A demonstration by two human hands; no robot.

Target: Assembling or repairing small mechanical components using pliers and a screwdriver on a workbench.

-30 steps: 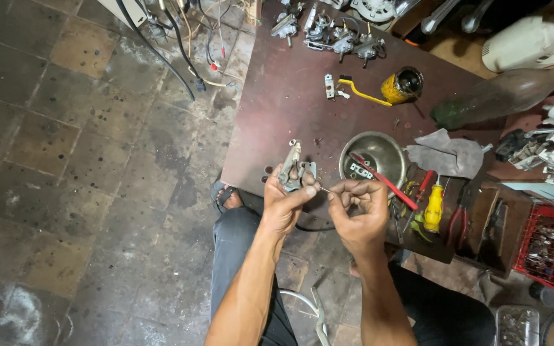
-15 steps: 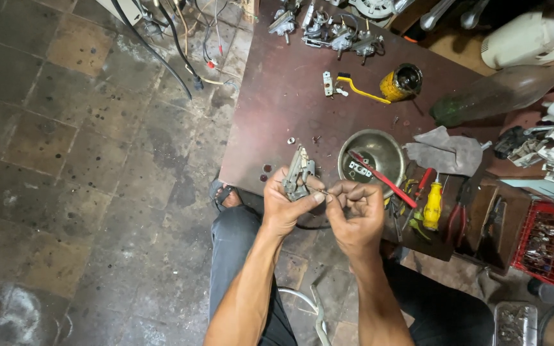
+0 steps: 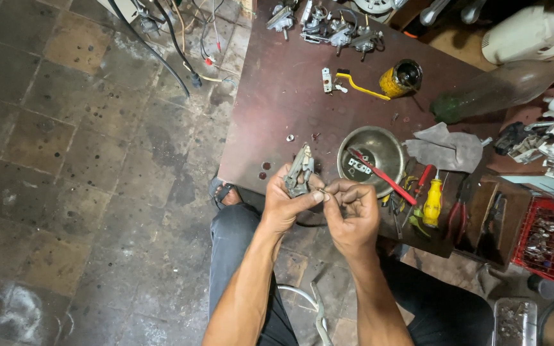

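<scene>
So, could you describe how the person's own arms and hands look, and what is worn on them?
Both forearms are bare up to the bottom edge of the picture; no sleeves show. The left hand and the right hand wear no gloves, and I see no watch, ring or bracelet. Below them, the legs are in dark trousers.

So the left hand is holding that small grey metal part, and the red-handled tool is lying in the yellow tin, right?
Not quite. The red-handled tool lies across the round metal bowl, not in the yellow tin, which stands farther back on the table. The left hand does hold the grey metal part. The head view shows it.
</scene>
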